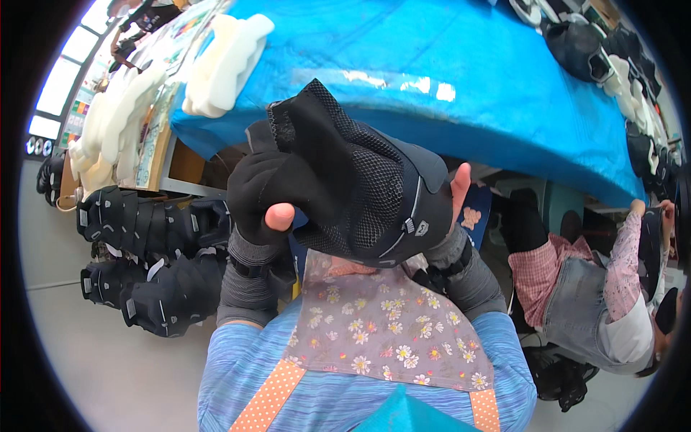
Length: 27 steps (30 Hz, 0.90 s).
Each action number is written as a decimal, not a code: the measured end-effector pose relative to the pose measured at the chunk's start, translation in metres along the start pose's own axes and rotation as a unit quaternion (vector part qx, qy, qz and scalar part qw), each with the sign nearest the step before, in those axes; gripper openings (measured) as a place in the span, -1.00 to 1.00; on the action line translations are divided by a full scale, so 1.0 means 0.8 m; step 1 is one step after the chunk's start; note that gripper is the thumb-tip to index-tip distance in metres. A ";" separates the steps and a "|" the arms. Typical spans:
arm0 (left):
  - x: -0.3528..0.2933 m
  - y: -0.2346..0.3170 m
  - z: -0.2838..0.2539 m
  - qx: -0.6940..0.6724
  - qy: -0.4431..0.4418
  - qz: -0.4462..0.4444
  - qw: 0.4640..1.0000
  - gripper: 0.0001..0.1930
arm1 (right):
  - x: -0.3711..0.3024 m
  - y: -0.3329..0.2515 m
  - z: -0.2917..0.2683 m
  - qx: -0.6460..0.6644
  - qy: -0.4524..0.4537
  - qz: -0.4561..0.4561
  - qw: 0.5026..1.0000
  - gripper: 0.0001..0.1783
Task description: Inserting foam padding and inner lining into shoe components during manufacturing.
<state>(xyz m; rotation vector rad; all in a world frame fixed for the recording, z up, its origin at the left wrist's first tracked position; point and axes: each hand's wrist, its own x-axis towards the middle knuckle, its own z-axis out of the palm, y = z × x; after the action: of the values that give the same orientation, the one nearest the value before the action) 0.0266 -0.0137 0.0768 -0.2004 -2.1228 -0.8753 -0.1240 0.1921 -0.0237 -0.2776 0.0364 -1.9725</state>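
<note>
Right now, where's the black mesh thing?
The black mesh thing is in the middle of the head view, between the left hand and right hand, in front of the blue cover.

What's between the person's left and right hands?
A black mesh-sided piece fills the stretch between the left hand and the mostly hidden right hand, in the head view.

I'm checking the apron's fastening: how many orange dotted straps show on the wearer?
2: the left strap, below the left side of the floral bib, and the right strap, below its right side. Others may be hidden.
</note>
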 end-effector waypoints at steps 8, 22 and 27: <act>0.001 -0.027 -0.024 -0.037 0.125 -0.286 0.949 -0.55 | 0.023 -0.022 0.079 -0.058 -0.102 -0.045 0.992 -0.01; 0.015 0.016 0.072 0.065 0.035 -0.133 0.988 -0.35 | 0.016 -0.008 0.056 -0.328 -0.009 -0.038 0.944 -0.32; 0.005 -0.004 0.068 -0.098 -0.031 -0.163 0.981 -0.33 | 0.003 -0.017 0.023 -0.497 0.041 -0.060 0.864 -0.29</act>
<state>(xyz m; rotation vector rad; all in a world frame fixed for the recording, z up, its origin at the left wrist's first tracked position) -0.0116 0.0180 0.0548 0.0232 -2.1617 -1.2876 -0.1332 0.1970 -0.0033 -0.8712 1.1386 -1.9288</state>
